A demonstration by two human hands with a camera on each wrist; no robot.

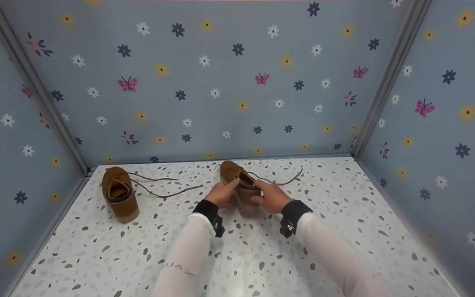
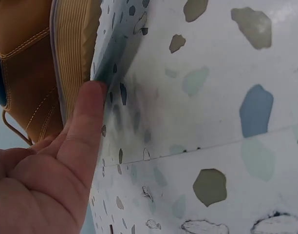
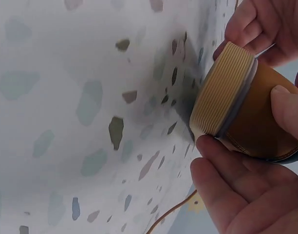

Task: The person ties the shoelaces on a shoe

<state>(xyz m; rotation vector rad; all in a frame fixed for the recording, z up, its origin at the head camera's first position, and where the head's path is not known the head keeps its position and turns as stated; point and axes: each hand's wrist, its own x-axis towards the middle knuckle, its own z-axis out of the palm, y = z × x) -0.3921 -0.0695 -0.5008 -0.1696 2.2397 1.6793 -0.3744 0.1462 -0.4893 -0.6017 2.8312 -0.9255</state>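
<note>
A tan suede shoe (image 1: 241, 187) with a ribbed sole stands near the back middle of the speckled table (image 1: 237, 255). My left hand (image 1: 221, 194) grips its left side and my right hand (image 1: 272, 197) grips its right side. In the left wrist view a finger (image 2: 85, 126) lies along the sole (image 2: 73, 48) down to the tabletop. The right wrist view shows the shoe's heel (image 3: 222, 95) between my right hand (image 3: 246, 190) and the left hand's fingers (image 3: 266, 24). Its loose lace (image 1: 283, 181) trails to the right.
A second matching shoe (image 1: 118, 193) stands at the back left of the table, its untied laces (image 1: 167, 192) spread toward the middle. Flower-patterned walls (image 1: 237, 82) close in the back and both sides. The near part of the table holds only my sleeved forearms.
</note>
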